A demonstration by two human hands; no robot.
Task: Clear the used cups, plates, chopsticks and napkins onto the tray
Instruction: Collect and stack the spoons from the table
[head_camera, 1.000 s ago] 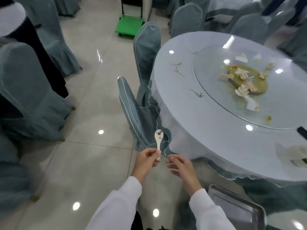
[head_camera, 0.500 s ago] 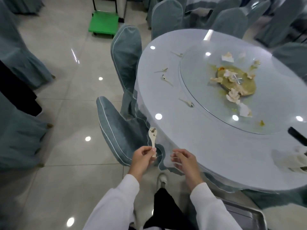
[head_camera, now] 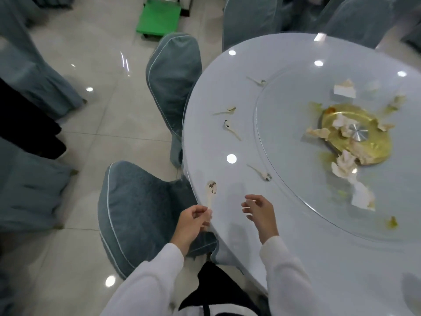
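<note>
Inspector: State your hands.

Me: My left hand [head_camera: 193, 221] pinches a dirty spoon [head_camera: 211, 194] by its handle, bowl pointing up, at the near left edge of the counter [head_camera: 296, 236]. My right hand [head_camera: 259, 212] hovers over the counter just right of it, fingers loosely spread, holding nothing.

Inspector: What lies on the counter?

Me: Four more spoons: one [head_camera: 262, 174] just beyond my right hand at the rim of the glass turntable [head_camera: 387, 213], two [head_camera: 231, 130] [head_camera: 225, 110] farther left, one [head_camera: 257, 81] at the far side. Crumpled napkins [head_camera: 344, 163] sit on the turntable around a yellow dish [head_camera: 369, 142]. A covered chair [head_camera: 141, 213] stands near left.
</note>
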